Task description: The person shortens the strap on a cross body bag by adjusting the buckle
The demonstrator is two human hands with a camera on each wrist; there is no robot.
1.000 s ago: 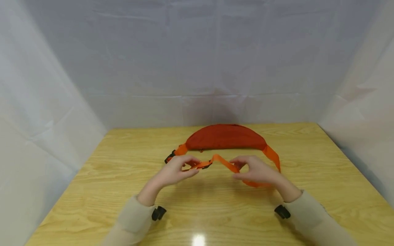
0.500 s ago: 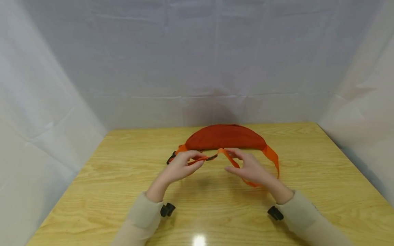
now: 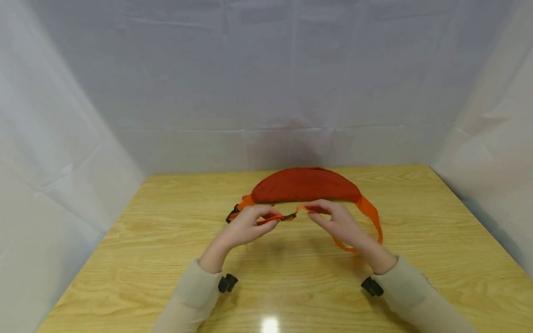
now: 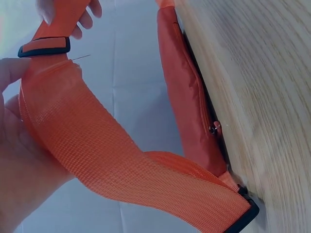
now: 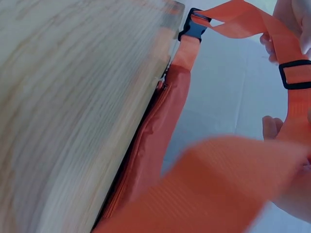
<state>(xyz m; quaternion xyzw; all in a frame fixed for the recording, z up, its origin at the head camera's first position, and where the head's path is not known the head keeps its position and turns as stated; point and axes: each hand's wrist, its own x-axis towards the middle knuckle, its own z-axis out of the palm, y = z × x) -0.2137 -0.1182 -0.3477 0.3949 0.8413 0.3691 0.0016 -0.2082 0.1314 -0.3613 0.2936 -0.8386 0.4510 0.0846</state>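
Observation:
A red waist bag (image 3: 306,185) lies on the table, its orange strap (image 3: 370,212) looping toward me. My left hand (image 3: 245,225) pinches the strap just left of a black slider (image 3: 288,217). On the slider's other side, my right hand (image 3: 339,225) pinches the strap between thumb and fingers. In the left wrist view, the wide strap (image 4: 112,155) runs in front of the left hand (image 4: 29,165). A black side-release buckle (image 5: 193,28), fastened, joins strap and bag in the right wrist view. There the near strap is blurred and covers part of the bag.
The wooden table (image 3: 166,203) ends at a pale sheet (image 3: 266,92) hanging behind the bag. More white sheeting (image 3: 54,138) hangs at both sides. Black wrist devices (image 3: 227,283) sit below the beige cuffs.
Both hands have moved slightly away from me and closer together, carrying the strap and slider. My right fingers have come nearer the slider along the strap. The bag stays in place.

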